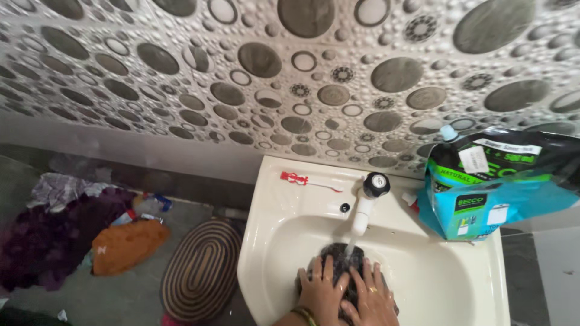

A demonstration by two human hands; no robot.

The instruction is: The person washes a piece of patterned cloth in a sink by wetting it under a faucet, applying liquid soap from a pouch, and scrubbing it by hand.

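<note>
A dark wet cloth [339,259] lies in the cream washbasin [459,290] under water running from the white tap [366,205]. My left hand [320,290] presses flat on the cloth's left side, bangles on the wrist. My right hand [371,296], with a ring on one finger, presses on the cloth's right side. Both hands lie side by side with fingers spread over the fabric.
A red and white toothbrush [305,180] rests on the basin's back ledge. A large blue, green and black refill pouch [489,187] stands at the right corner. On the floor at left lie an oval striped mat [202,268] and a pile of clothes [78,232].
</note>
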